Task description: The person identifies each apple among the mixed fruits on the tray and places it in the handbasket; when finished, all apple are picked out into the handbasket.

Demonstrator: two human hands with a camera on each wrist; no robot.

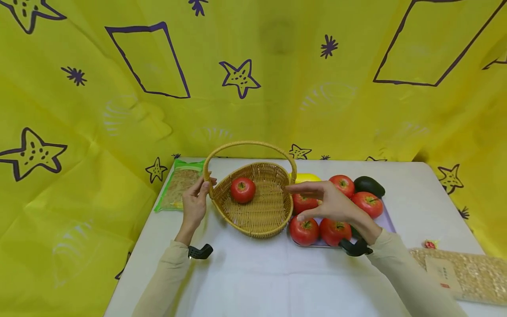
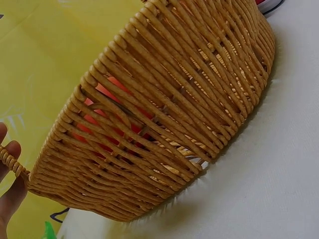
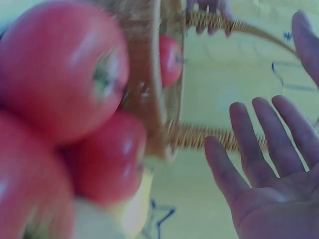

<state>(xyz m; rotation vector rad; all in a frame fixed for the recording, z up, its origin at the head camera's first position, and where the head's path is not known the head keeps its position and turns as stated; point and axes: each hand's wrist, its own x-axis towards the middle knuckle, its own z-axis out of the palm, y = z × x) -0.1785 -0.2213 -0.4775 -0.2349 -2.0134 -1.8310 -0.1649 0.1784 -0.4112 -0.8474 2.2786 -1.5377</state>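
My basket (image 1: pixel 267 213) is yellow-brown and woven, with a big round handle (image 1: pixel 249 142). My left hand (image 1: pixel 194 207) pinches the handle's left end, so the basket sits right of those fingers. My right hand (image 1: pixel 333 204) is spread, holding nothing, near the other end. One red apple (image 1: pixel 243 190) is inside; more apples (image 1: pixel 304 230) fill the purple tray (image 1: pixel 388 223) under my right fingers.

Bskt (image 1: pixel 269 207): woven wicker, rough, semi-gloss; apples (image 1: pixel 303 231): smooth, glossy; pkt (image 1: pixel 180 187): plastic.

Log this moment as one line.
basket: one red apple inside | left hand: grips handle | right hand: empty, beside basket | tray: more apples
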